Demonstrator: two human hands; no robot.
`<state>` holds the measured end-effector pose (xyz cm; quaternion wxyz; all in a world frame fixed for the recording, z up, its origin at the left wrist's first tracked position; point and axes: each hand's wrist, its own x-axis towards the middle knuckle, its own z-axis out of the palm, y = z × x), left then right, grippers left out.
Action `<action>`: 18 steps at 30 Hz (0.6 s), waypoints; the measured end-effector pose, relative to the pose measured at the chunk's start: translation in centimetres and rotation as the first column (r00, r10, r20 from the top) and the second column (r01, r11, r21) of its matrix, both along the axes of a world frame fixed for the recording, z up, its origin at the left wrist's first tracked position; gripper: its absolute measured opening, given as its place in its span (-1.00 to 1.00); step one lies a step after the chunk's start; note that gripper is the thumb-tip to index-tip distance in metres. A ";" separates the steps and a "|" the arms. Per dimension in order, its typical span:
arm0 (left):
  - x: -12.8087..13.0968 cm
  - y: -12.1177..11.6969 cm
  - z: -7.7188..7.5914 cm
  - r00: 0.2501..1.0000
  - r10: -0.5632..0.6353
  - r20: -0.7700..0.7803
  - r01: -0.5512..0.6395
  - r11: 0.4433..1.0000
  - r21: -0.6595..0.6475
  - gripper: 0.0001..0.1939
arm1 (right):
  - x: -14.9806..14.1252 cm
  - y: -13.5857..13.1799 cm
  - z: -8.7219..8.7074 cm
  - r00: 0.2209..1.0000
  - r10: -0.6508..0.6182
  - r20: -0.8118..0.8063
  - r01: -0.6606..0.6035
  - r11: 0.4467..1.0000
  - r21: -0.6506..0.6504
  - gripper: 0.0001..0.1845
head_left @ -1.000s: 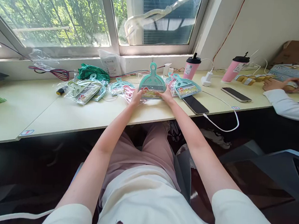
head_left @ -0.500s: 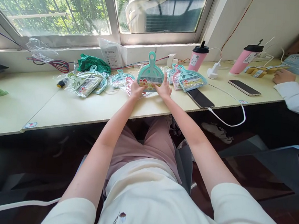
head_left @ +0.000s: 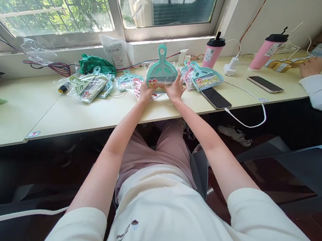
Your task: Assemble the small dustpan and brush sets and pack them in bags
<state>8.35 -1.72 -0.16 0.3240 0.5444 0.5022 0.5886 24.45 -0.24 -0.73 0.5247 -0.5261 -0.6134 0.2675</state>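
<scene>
You've got the teal dustpan set (head_left: 161, 68) upright at 12 o'clock, left hand (head_left: 147, 92) and right hand (head_left: 175, 88) both clamped along its lower edge, thumbs in front. I'd call it mid-handling: gripped, not yet let go. Left over on the bench (head_left: 117, 109), there's a bagged green pack (head_left: 87, 86) at 8 o'clock and a teal pack (head_left: 206, 78) at 3; can't tell if either's done.

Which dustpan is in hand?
The teal dustpan, handle pointing up, held at its lower part by left hand and right hand; other dustpans lie around it.
</scene>
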 end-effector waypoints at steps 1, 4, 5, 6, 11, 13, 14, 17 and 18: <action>-0.1 0.1 0.0 1.000 0.017 -0.002 -0.017 1.000 -0.002 -0.45 | 0.1 0.1 0.0 0.999 0.030 -0.013 -0.030 1.000 -0.009 -0.03; -0.4 0.3 0.1 0.998 0.054 0.014 -0.054 0.998 -0.014 -0.47 | 0.5 0.5 0.0 0.994 0.092 -0.061 -0.093 0.996 -0.009 -0.19; -0.5 0.3 0.1 0.998 0.059 0.022 -0.059 0.998 -0.016 -0.47 | 0.6 0.5 0.0 0.993 0.092 -0.078 -0.092 0.996 -0.005 -0.24; -0.6 0.4 0.2 0.998 0.061 0.028 -0.061 0.998 -0.018 -0.47 | 0.7 0.6 0.0 0.993 0.072 -0.092 -0.073 0.997 -0.006 -0.27; -0.9 0.7 0.2 0.998 0.062 0.030 -0.061 0.997 -0.050 -0.51 | 1.0 0.6 0.3 0.994 -0.014 -0.113 0.011 1.000 -0.027 -0.19; -1.1 0.8 0.3 0.997 0.069 0.043 -0.066 0.996 -0.064 -0.49 | 1.0 0.8 0.4 0.991 0.052 -0.124 -0.056 0.998 -0.024 -0.14; -1.2 0.9 0.3 0.996 0.074 0.056 -0.070 0.995 -0.067 -0.48 | 1.1 0.9 0.4 0.988 0.074 -0.138 -0.078 0.997 -0.023 -0.14; -1.5 0.8 0.5 0.993 0.068 0.098 -0.061 0.996 -0.073 -0.48 | 1.5 1.4 0.3 0.979 0.060 -0.195 -0.065 0.998 -0.017 -0.16; -1.5 0.7 0.6 0.993 0.052 0.104 -0.044 0.996 -0.074 -0.48 | 1.7 1.5 0.3 0.976 0.041 -0.212 -0.045 0.999 -0.012 -0.17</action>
